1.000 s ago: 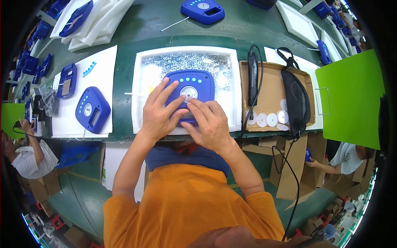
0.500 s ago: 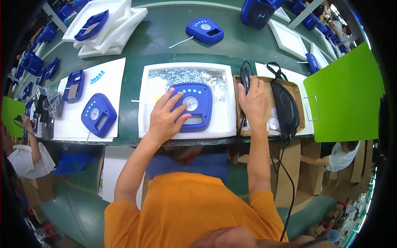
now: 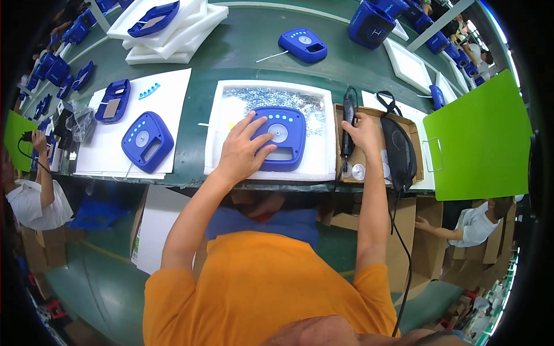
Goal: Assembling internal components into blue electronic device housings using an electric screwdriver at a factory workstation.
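A blue plastic housing with a round clear disc, a rectangular window and several light-coloured dots lies on a white foam tray. My left hand rests on the housing's left side, fingers spread toward the disc. To the right, my right hand is over a shallow cardboard box. Its thumb lies at a black pen-shaped power tool, apart from the bent fingers, and does not wrap the tool. Beside that hand in the box is a black zip case. Round clear discs lie near the box's front.
On white sheets at left lie another blue housing, an open blue shell and small blue pieces. Foam trays are stacked behind. A green board stands at right. Co-workers sit on both sides.
My right hand has shifted right off the top of the power tool, its fingers now more bent. The left hand stays on the housing. The whole view has shifted slightly.
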Action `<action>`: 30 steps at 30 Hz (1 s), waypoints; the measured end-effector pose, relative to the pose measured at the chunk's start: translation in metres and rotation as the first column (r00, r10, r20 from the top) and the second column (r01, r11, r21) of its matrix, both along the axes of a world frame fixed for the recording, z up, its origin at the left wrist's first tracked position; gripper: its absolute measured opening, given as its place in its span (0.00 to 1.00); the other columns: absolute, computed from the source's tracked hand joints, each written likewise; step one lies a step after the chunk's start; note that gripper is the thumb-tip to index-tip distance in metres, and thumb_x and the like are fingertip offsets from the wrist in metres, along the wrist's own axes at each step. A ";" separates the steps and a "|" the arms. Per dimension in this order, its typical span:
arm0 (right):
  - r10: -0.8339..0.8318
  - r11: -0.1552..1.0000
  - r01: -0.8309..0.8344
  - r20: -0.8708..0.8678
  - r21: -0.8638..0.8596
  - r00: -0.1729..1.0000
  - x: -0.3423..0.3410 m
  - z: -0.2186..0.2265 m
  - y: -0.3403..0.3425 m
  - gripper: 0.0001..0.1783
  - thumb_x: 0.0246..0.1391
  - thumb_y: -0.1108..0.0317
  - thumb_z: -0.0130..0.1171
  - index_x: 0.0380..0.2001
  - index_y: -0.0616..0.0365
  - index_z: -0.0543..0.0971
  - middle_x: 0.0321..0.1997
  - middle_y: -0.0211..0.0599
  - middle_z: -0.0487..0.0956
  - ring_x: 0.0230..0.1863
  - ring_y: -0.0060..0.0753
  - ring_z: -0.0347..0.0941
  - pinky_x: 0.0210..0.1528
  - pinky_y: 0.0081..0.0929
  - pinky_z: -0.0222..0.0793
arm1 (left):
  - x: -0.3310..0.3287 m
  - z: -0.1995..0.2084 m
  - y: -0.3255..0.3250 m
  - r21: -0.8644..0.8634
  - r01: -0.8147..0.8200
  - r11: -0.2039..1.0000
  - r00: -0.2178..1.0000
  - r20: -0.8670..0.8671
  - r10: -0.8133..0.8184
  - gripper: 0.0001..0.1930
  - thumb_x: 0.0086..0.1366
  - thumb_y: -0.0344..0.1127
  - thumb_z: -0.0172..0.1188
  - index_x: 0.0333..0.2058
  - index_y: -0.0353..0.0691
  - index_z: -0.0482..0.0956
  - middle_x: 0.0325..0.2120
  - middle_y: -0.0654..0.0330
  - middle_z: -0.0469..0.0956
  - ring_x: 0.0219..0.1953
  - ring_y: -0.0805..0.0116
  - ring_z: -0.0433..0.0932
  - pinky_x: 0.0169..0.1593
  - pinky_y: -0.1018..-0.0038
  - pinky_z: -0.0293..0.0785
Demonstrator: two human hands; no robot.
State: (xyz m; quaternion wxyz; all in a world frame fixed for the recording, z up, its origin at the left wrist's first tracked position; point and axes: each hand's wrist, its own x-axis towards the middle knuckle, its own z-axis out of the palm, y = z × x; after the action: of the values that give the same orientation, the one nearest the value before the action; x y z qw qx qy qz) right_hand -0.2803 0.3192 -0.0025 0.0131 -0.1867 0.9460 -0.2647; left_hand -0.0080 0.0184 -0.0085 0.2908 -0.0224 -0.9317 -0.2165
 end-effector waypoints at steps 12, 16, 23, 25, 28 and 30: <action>0.370 0.037 0.389 0.375 -0.920 0.850 0.094 0.119 0.002 0.25 0.80 0.68 0.59 0.74 0.64 0.71 0.47 0.42 0.84 0.43 0.40 0.82 0.54 0.45 0.81 | 0.001 -0.005 -0.001 0.023 0.001 1.000 1.000 0.014 -0.001 0.13 0.74 0.45 0.75 0.51 0.46 0.95 0.69 0.51 0.82 0.77 0.39 0.74 0.76 0.48 0.74; 0.404 0.059 0.303 0.301 -0.951 0.864 0.128 0.097 -0.038 0.26 0.77 0.69 0.65 0.71 0.63 0.71 0.42 0.37 0.79 0.34 0.30 0.77 0.38 0.34 0.76 | -0.002 -0.006 0.001 0.025 0.016 1.000 1.000 -0.002 -0.016 0.13 0.74 0.44 0.75 0.51 0.46 0.94 0.70 0.52 0.82 0.77 0.39 0.74 0.75 0.48 0.75; 0.317 0.119 -0.049 -0.009 -0.992 0.948 0.143 0.081 -0.131 0.14 0.74 0.73 0.73 0.56 0.60 0.79 0.35 0.34 0.83 0.27 0.24 0.78 0.31 0.24 0.72 | 0.001 -0.005 0.001 0.027 -0.010 1.000 1.000 0.008 0.010 0.13 0.73 0.44 0.75 0.51 0.48 0.94 0.69 0.51 0.82 0.76 0.39 0.75 0.74 0.48 0.75; 0.326 0.159 -0.105 -0.048 -0.982 0.944 0.141 0.077 -0.145 0.18 0.72 0.72 0.75 0.57 0.59 0.78 0.35 0.33 0.83 0.28 0.23 0.79 0.31 0.23 0.74 | 0.000 -0.005 0.002 0.044 -0.007 0.999 1.000 -0.006 0.007 0.12 0.73 0.44 0.76 0.51 0.49 0.94 0.69 0.52 0.83 0.76 0.39 0.75 0.74 0.48 0.76; 0.361 0.124 -0.163 -0.109 -0.979 0.926 0.143 0.074 -0.162 0.22 0.68 0.70 0.80 0.55 0.59 0.77 0.34 0.30 0.82 0.28 0.23 0.80 0.32 0.23 0.76 | 0.000 -0.005 0.002 0.055 -0.008 0.998 1.000 -0.012 0.008 0.12 0.73 0.44 0.76 0.51 0.49 0.94 0.68 0.52 0.83 0.76 0.40 0.75 0.74 0.48 0.76; 0.365 0.127 -0.168 -0.111 -0.978 0.924 0.145 0.073 -0.171 0.21 0.67 0.70 0.81 0.54 0.59 0.78 0.34 0.30 0.82 0.28 0.22 0.80 0.31 0.22 0.75 | 0.000 -0.005 0.002 0.064 -0.009 0.998 1.000 -0.017 0.010 0.12 0.73 0.44 0.76 0.51 0.49 0.94 0.68 0.52 0.83 0.76 0.40 0.75 0.74 0.48 0.76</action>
State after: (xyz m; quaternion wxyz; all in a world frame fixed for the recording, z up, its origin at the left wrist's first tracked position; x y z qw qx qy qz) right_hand -0.1358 0.1486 0.0702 0.0116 -0.2961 0.5037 -0.8115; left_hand -0.0081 0.0204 -0.0135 0.3003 -0.0104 -0.9219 -0.2446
